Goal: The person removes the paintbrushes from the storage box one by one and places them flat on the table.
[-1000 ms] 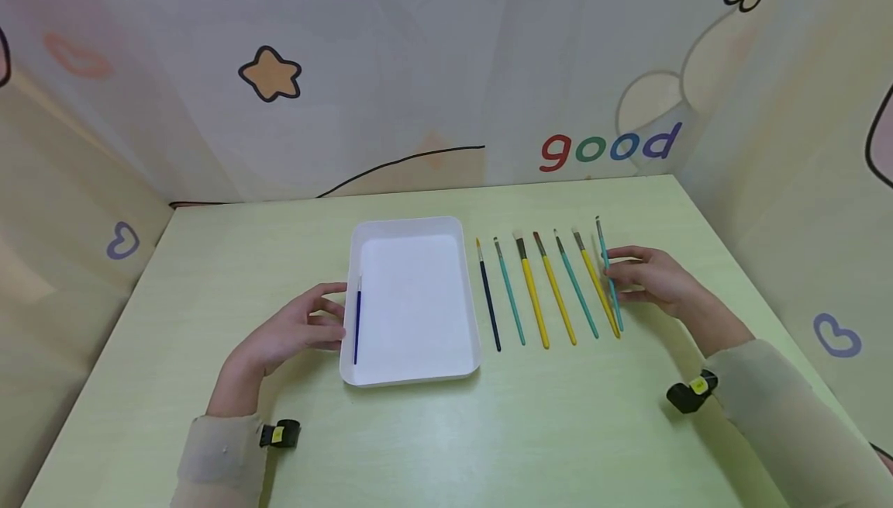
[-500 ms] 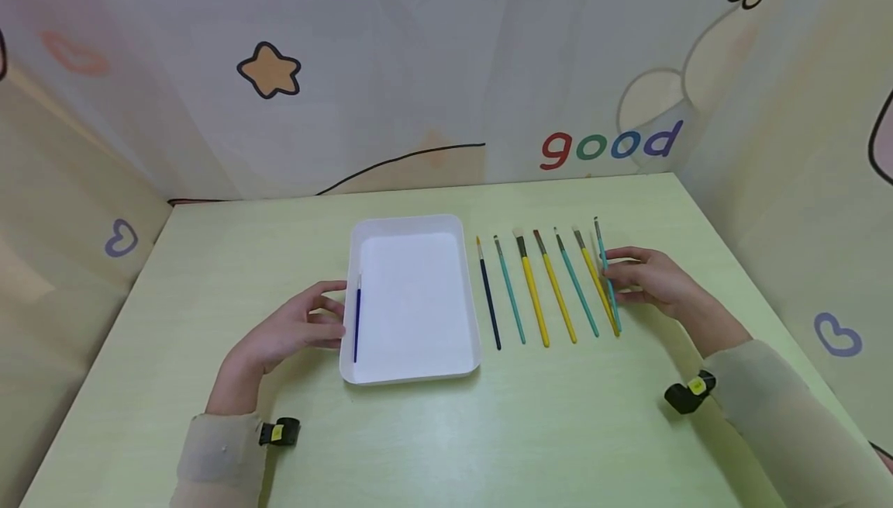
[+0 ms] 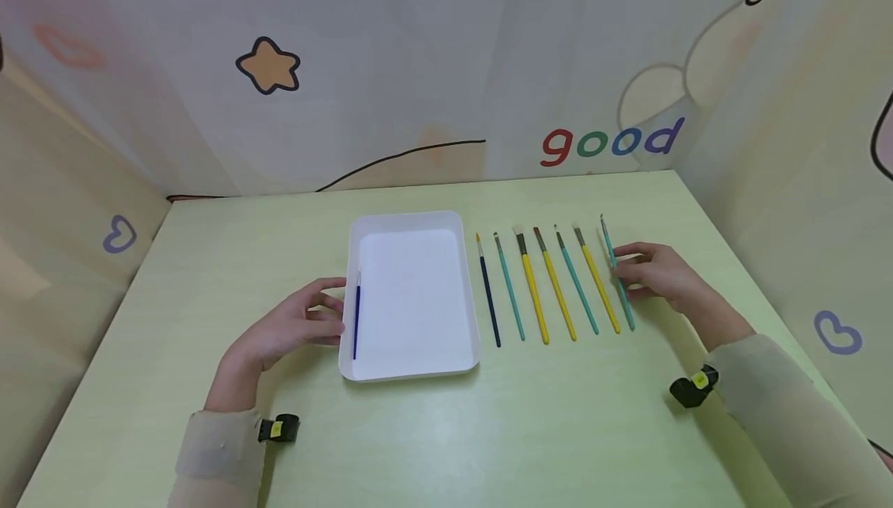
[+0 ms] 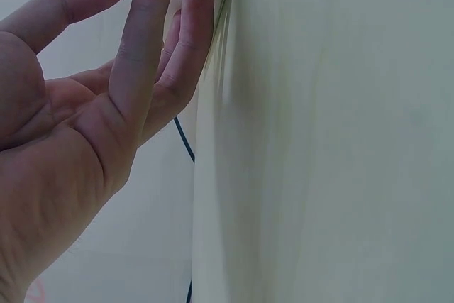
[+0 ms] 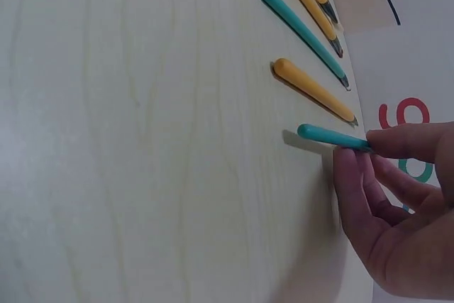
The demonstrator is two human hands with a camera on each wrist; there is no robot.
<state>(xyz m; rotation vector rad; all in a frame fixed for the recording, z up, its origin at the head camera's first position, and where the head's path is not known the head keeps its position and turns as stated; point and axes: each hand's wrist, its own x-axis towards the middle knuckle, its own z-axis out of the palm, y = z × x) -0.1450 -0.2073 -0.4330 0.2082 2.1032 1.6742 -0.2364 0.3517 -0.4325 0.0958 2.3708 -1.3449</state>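
At the right end of a row of paintbrushes, my right hand (image 3: 659, 274) pinches a teal-handled paintbrush (image 3: 621, 286) between thumb and fingertips. The right wrist view shows the rounded handle end of that teal paintbrush (image 5: 330, 137) just above the table, over its shadow. My left hand (image 3: 296, 323) touches the left outer wall of a white rectangular tray (image 3: 470, 322); in the left wrist view its fingertips (image 4: 197, 1) lie against that wall. Along the tray's left inner side lies a thin dark-blue paintbrush (image 3: 356, 322).
Between tray and right hand several paintbrushes lie side by side: a dark-blue one (image 3: 490, 298), teal ones such as the teal paintbrush (image 3: 577, 287), and yellow ones such as the yellow paintbrush (image 3: 533, 295). A printed cloth (image 3: 391, 66) walls the table's back and sides.
My right hand has shifted slightly right with the teal paintbrush, which now lies apart from the neighbouring yellow one instead of overlapping its handle end. The left hand stays at the tray.
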